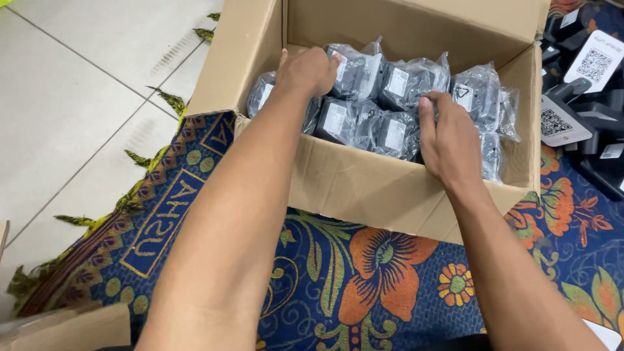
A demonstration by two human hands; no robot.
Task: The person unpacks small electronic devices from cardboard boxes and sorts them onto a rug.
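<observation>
Both hands are working inside the cardboard box [364, 188]: left hand [305, 70] is pressing on bagged black units [364, 110] at back-left w/ fingers curled, right hand [447, 140] is gripping one near front-right, prob. to seat them snugly.

Tiled floor [58, 117] under a floral blue cloth [364, 286], open cardboard box [364, 188] on it.
</observation>
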